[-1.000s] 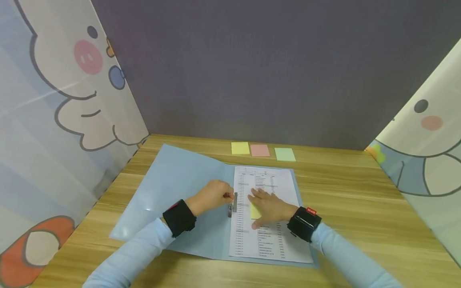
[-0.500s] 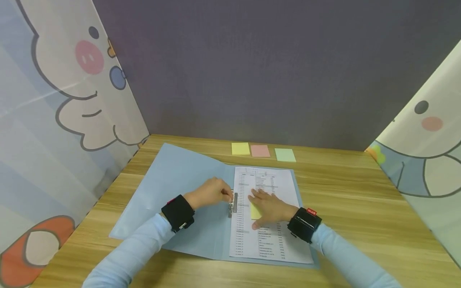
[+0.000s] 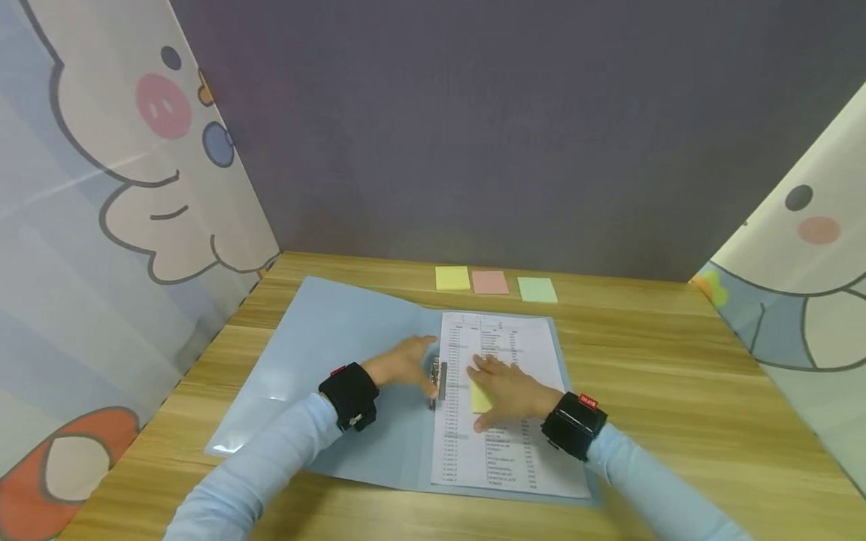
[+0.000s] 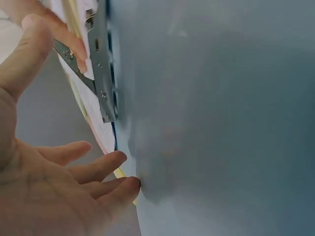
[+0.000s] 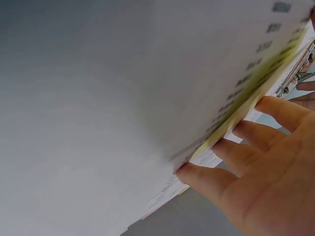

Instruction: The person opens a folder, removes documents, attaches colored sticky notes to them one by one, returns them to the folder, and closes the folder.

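A light blue folder (image 3: 338, 319) lies spread out on the table, with printed sheets (image 3: 467, 462) on its right side. At its fold is a metal clip (image 3: 443, 381), whose lever stands out at an angle in the left wrist view. My left hand (image 3: 404, 364) is beside the clip, thumb and fingers spread apart, holding nothing. The left fingertips (image 4: 129, 186) are close to the folder; whether they touch is unclear. My right hand (image 3: 512, 389) rests with spread fingers on the sheets, partly covering a yellow sticky note (image 3: 480, 402).
Behind the folder, a yellow sticky pad (image 3: 452, 278), a pink one (image 3: 490, 282) and a green one (image 3: 537, 290) lie in a row on the wooden table (image 3: 683, 391). A dark panel (image 3: 473, 135) rises at the back, with cartoon-printed sheets at both sides.
My left hand had its fingertips pinched together at the clip's upper end; now they have parted and spread along it. The right hand stays in place on the sheets.
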A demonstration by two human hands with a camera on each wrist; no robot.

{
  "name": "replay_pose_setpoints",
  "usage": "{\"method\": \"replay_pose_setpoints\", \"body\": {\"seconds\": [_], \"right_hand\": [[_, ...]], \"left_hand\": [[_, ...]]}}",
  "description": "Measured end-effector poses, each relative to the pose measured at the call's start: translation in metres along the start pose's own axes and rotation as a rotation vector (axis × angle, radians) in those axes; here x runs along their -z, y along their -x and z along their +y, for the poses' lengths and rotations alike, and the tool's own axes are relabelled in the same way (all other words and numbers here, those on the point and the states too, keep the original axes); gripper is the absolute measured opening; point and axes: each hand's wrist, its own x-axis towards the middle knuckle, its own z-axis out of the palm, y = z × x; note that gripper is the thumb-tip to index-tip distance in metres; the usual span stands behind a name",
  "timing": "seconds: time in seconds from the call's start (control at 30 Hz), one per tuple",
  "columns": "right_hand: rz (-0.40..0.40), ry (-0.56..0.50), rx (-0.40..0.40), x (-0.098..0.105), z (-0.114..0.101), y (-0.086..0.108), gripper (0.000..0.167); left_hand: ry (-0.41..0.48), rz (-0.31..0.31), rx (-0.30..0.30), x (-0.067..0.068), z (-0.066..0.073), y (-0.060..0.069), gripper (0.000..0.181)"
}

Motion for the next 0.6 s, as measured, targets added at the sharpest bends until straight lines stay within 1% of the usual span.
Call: {"method": "replay_pose_setpoints", "body": {"seconds": [0.17, 0.23, 0.3, 0.43, 0.6], "right_hand": [[0.005, 0.007, -0.013, 0.000, 0.000, 0.000, 0.100], [0.001, 0.005, -0.012, 0.000, 0.000, -0.001, 0.100], [-0.001, 0.001, -0.009, 0.000, 0.000, -0.002, 0.100], [-0.001, 0.000, -0.008, 0.000, 0.000, -0.003, 0.101], [-0.006, -0.004, -0.009, -0.001, 0.000, -0.003, 0.101]], "left_hand": [[-0.088, -0.007, -0.062, -0.005, 0.001, -0.002, 0.106], [-0.122, -0.008, -0.072, -0.006, 0.001, -0.002, 0.108], [-0.156, -0.006, -0.071, -0.007, 0.002, -0.003, 0.109], [-0.212, -0.010, -0.047, -0.010, 0.001, -0.005, 0.111], [-0.227, -0.026, -0.042, -0.013, 0.000, -0.004, 0.110]]}}
